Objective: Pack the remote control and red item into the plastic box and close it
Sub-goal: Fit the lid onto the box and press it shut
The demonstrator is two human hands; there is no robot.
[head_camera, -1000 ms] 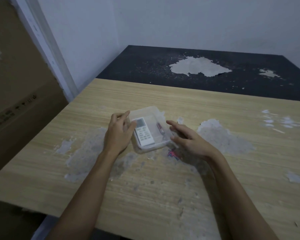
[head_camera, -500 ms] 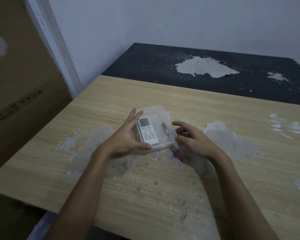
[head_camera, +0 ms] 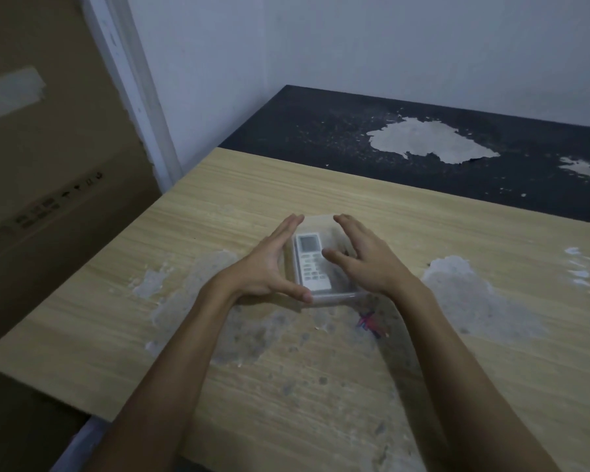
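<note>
A clear plastic box (head_camera: 334, 296) sits on the wooden table (head_camera: 474, 229). Inside it lies a white remote control (head_camera: 309, 262), screen end pointing away from me. My left hand (head_camera: 269, 267) cups the box's left side, fingers straight along the wall and thumb on the near left corner. My right hand (head_camera: 368, 260) lies over the right part of the box, fingertips at its far edge and thumb above the remote. The red item is hidden under my right hand. Whether a lid is on the box I cannot tell.
The table top has grey worn patches and a small red and blue mark (head_camera: 372, 322) just in front of the box. Behind it lies a black surface (head_camera: 321, 141) with peeled spots, against a white wall. A large cardboard carton (head_camera: 48, 185) stands at the left.
My right hand has moved from the box's right side up over its top, hiding the red item. My left thumb now rests on the near corner. The view has shifted closer.
</note>
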